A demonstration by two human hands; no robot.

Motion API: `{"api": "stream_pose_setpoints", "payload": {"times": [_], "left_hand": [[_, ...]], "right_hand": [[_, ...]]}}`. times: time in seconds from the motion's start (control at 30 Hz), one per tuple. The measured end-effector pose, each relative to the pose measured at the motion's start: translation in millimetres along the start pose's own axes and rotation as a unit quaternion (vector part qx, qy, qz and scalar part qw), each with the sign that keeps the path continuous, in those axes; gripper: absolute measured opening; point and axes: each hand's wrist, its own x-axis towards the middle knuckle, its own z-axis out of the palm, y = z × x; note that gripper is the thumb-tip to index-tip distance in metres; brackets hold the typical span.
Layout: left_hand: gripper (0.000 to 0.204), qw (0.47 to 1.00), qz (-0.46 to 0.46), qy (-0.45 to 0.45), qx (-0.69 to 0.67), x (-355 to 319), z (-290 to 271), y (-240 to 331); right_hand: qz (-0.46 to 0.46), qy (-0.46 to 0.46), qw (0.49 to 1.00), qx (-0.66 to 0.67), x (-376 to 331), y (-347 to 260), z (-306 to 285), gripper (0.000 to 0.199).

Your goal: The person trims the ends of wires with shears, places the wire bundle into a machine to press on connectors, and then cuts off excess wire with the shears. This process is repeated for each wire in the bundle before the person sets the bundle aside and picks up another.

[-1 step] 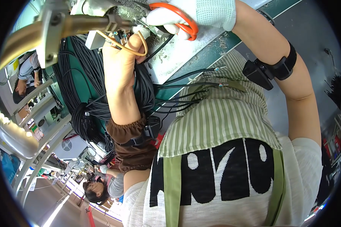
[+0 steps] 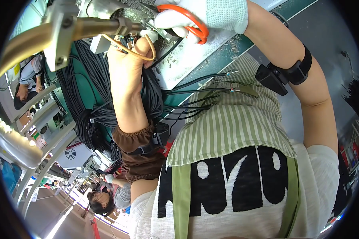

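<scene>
Scissors (image 2: 189,24) unmoved in gloved right hand (image 2: 211,14), left hand (image 2: 127,59) still on yellow cable (image 2: 125,48)

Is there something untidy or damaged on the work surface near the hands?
Yes. Small cut scraps lie scattered over the white board and the green table edge beneath the scissors. Loose black cables stick out over the edge. No damage shows.

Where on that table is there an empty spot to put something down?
The white board is bare just under the right hand and orange scissors, down to its lower edge. The green table edge beside it is narrow but open. It is crowded around the left hand, where black cables pile up, and cable ends cross the striped apron.
</scene>
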Motion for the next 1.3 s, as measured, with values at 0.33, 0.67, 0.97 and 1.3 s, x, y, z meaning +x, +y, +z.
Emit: {"api": "stream_pose_setpoints", "payload": {"times": [0.33, 0.67, 0.97, 1.3], "left_hand": [[0.015, 0.998, 0.039, 0.034, 0.027, 0, 16, 5], [0.015, 0.998, 0.012, -0.05, -0.048, 3, -4, -8], [0.02, 0.974, 0.007, 0.215, -0.071, -37, -5, -15], [0.025, 0.989, -0.038, 0.131, -0.049, -76, 34, 10]], "right_hand": [[-0.004, -0.01, 1.0, 0.006, 1, 3, -7, 0.025], [-0.036, 0.004, 0.999, -0.014, 15, 14, -11, 0.026], [-0.157, 0.081, 0.946, -0.27, -54, 21, -4, 0.026], [-0.265, 0.05, 0.937, -0.223, -39, 38, 58, 0.022]]}}
